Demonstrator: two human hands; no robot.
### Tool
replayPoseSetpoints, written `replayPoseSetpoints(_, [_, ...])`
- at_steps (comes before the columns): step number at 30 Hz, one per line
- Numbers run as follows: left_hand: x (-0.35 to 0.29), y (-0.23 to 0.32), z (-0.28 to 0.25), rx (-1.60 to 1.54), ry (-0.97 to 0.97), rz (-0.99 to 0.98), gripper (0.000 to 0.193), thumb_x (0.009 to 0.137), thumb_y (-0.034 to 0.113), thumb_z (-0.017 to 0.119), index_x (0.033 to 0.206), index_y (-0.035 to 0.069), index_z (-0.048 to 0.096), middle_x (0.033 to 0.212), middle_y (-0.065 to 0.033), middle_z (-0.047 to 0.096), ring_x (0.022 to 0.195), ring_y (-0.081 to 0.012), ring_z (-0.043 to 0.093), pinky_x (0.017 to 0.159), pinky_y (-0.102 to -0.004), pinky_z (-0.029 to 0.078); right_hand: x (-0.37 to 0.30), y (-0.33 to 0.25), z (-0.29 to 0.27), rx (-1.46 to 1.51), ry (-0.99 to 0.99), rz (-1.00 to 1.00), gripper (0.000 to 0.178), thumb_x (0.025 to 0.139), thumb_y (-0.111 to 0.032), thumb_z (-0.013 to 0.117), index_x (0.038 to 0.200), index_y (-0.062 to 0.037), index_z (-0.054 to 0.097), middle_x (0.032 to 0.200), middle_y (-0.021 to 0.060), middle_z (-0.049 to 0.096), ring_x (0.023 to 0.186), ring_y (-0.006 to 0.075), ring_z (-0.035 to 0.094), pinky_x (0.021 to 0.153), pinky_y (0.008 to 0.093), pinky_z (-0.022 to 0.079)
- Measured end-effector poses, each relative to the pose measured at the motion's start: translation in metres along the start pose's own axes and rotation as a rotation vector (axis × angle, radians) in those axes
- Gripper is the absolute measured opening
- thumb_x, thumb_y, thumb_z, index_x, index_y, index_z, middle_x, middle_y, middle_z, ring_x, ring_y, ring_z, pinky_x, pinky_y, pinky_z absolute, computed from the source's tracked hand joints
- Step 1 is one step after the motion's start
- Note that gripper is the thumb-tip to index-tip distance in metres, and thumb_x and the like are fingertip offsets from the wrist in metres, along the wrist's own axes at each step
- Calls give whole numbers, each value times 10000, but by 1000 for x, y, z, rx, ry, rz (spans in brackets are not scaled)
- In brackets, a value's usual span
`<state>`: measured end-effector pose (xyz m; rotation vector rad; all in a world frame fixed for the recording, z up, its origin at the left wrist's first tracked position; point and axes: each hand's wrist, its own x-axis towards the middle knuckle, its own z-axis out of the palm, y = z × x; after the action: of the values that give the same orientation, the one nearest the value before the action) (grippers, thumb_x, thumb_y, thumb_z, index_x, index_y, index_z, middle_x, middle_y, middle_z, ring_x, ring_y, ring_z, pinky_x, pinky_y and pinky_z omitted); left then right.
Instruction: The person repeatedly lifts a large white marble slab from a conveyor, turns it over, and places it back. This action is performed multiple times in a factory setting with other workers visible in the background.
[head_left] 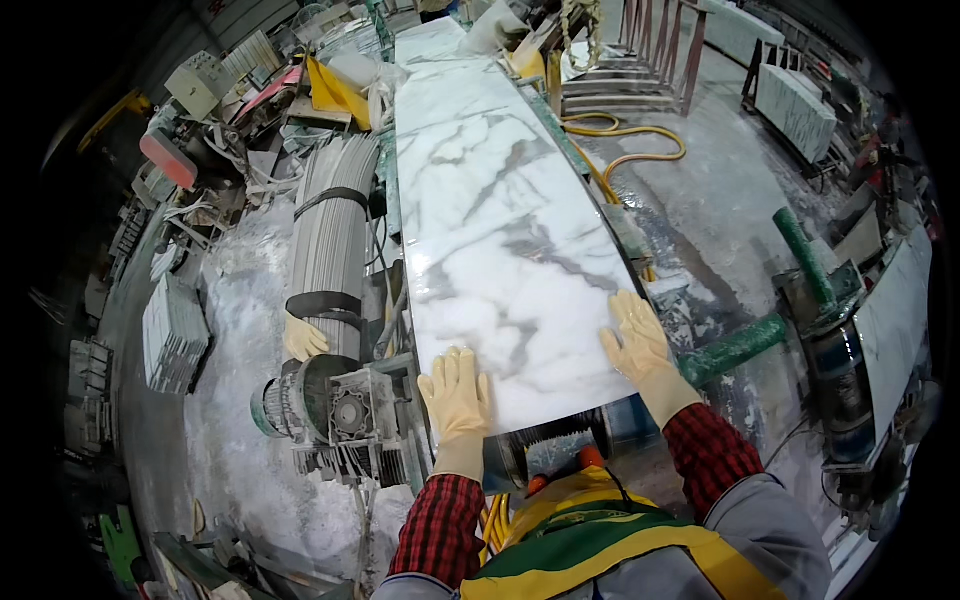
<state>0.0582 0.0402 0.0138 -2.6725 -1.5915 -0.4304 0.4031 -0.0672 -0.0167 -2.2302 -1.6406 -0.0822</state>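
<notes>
A long white marble slab [490, 200] with grey veins lies on a machine bed, running away from me. My left hand [456, 392], in a pale rubber glove, rests flat on the slab's near left corner, fingers spread. At the near right edge my right hand [638, 338], gloved the same, also presses flat with its fingers apart. Neither hand holds anything. Red plaid sleeves and a yellow and green apron show below.
A grey motor and gearbox [335, 410] sit left of the slab's near end, beside a strapped bundle of grey strips [330, 235] and a spare glove [303, 340]. Yellow hose [630, 135] lies on the wet floor at right. Green rollers [735, 348] stand right.
</notes>
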Motion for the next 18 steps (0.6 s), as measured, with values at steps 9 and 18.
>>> replayPoseSetpoints(9, [-10, -10, 4, -17, -28, 65, 590, 1090, 380, 593, 1613, 123, 502, 1682, -195, 491, 1557, -424, 435, 1251, -640, 287, -87, -15, -12, -39, 83, 52, 668, 1036, -429, 618, 1554, -9, 580, 1643, 254, 532, 1536, 436, 451, 1331, 534, 276])
replayPoseSetpoints(18, [1, -56, 1, -2, -149, 319, 642, 1064, 411, 640, 1635, 156, 497, 1735, -170, 446, 1603, -380, 394, 1299, -589, 277, -124, -25, -37, 27, 79, 54, 630, 1033, -349, 664, 1552, -4, 573, 1591, 253, 574, 1515, 432, 494, 1317, 524, 333])
